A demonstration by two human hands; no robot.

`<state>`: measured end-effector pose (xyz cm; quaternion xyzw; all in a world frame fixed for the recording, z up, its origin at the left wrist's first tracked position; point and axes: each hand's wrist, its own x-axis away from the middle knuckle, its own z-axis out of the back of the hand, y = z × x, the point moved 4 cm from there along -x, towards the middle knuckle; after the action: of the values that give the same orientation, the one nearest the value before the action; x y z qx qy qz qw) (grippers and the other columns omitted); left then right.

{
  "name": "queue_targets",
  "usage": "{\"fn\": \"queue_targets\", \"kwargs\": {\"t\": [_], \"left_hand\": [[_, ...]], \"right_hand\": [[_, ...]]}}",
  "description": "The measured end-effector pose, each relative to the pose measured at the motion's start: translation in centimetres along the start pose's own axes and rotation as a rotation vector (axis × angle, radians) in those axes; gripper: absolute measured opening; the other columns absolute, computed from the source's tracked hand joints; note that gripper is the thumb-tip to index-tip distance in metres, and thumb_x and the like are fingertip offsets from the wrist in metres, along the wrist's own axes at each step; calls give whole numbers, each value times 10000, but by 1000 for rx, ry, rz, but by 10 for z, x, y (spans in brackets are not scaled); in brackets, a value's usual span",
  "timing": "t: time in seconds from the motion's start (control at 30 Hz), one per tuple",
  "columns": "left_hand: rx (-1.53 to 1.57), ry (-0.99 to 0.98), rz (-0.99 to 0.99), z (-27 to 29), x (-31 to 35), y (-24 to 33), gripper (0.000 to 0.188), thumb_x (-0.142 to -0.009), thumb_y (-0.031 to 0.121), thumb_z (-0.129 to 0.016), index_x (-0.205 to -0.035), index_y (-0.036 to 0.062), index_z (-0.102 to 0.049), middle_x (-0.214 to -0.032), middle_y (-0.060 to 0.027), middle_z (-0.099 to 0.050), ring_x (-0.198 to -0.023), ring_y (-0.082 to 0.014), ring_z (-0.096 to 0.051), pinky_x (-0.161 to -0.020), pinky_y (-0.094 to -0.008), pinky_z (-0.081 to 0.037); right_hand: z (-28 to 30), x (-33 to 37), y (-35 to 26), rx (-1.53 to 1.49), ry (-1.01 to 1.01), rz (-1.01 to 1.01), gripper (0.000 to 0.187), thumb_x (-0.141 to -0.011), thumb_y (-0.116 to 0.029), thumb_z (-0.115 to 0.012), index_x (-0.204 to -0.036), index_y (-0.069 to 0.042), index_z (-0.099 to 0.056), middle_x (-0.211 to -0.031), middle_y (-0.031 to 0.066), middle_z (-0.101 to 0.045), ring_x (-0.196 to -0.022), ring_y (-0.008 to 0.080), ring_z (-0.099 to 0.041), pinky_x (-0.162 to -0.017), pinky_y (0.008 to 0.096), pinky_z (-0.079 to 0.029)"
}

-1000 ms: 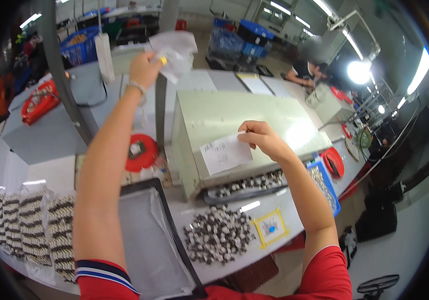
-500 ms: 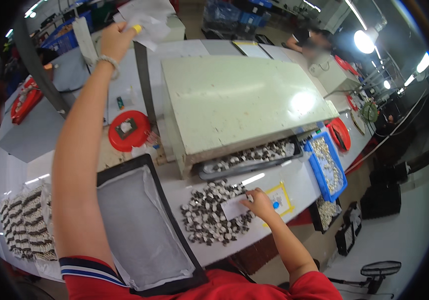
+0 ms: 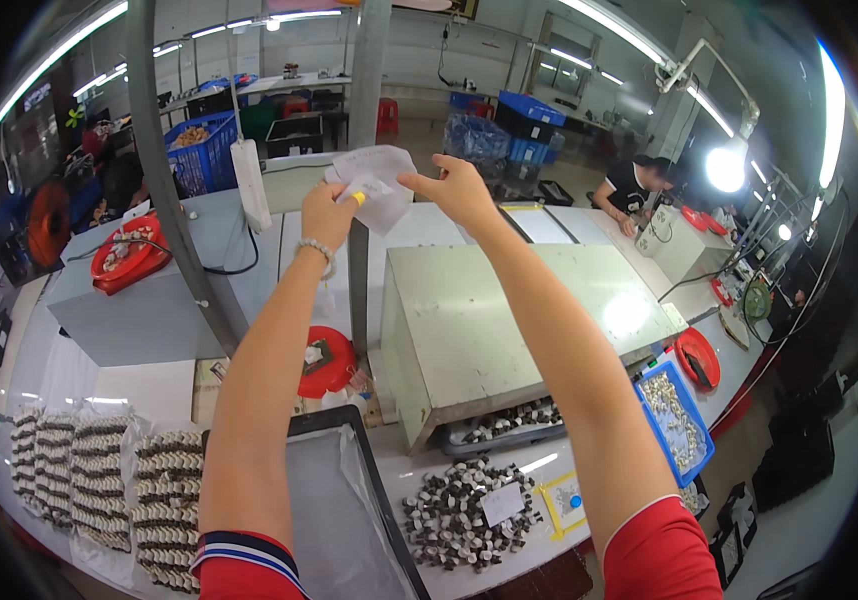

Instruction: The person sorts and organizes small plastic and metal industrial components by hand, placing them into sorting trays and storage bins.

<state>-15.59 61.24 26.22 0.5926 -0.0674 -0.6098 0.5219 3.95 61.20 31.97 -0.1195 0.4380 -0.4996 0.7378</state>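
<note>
The broad white table [image 3: 404,455] curves across the whole view below you. On it stands the pale green, boxy metal cabinet [image 3: 439,320], partly behind your right forearm. The black rectangular tray [image 3: 384,497], lined with thin translucent sheeting, lies by your left forearm. Left of that forearm lie packed rows of dark-and-white pieces [image 3: 167,500]. The loose heap of dark-and-white pieces [image 3: 449,515] sits just right of the tray.

Your left hand [image 3: 329,215] is raised above the far side of the table, its fingers closed on the edge of the thin white paper sheets [image 3: 374,165]. Faint writing runs along their top, too small to read. Your right hand [image 3: 461,193] holds nothing you can see: thumb and forefinger stand well apart, the thumb at the sheets' right edge; whether it touches, you cannot tell.

Right of the heap is the yellow-bordered printed card [image 3: 561,500], its print illegible. Smaller, the white rectangular paper note [image 3: 501,504] lies on the heap, bearing faint handwritten marks.
</note>
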Motion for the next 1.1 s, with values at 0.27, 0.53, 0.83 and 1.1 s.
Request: {"fn": "queue_targets", "kwargs": {"t": [0.27, 0.53, 0.83, 1.1], "left_hand": [[126, -15, -18, -3, 13, 8, 178, -676, 110, -624, -807, -9, -645, -827, -151, -586, -787, -282, -561, -679, -332, -433], [325, -249, 69, 22, 69, 41, 199, -709, 127, -650, -837, -23, -632, -759, -49, -580, -694, -118, -523, -605, -241, -399], [1090, -242, 719, 16, 308, 127, 169, -798, 39, -610, -958, -10, -583, -872, -58, -628, -755, -111, -590, -650, -248, -478], [1030, -101, 875, 0, 435, 171, 148, -787, -2, -609, -934, -6, -593, -860, -47, -619, -751, -102, -579, -663, -241, -476]], "right_hand": [[-40, -28, 12, -204, -174, -109, 496, -646, -357, -741, -863, 75, -632, -726, 124, -633, -662, 180, -595, -613, 292, -455], [0, 63, -1, -548, -307, -184, 304, -711, -249, -714, -859, 7, -643, -700, 25, -592, -592, 88, -479, -515, 231, -359], [68, 304, 6, -747, -301, -339, 204, -865, -143, -537, -969, 23, -593, -846, 7, -599, -733, 56, -511, -629, 207, -425], [113, 429, 32, -858, -420, -520, 268, -770, -48, -551, -1030, 18, -557, -905, 26, -478, -887, 93, -468, -749, 234, -401]]}}
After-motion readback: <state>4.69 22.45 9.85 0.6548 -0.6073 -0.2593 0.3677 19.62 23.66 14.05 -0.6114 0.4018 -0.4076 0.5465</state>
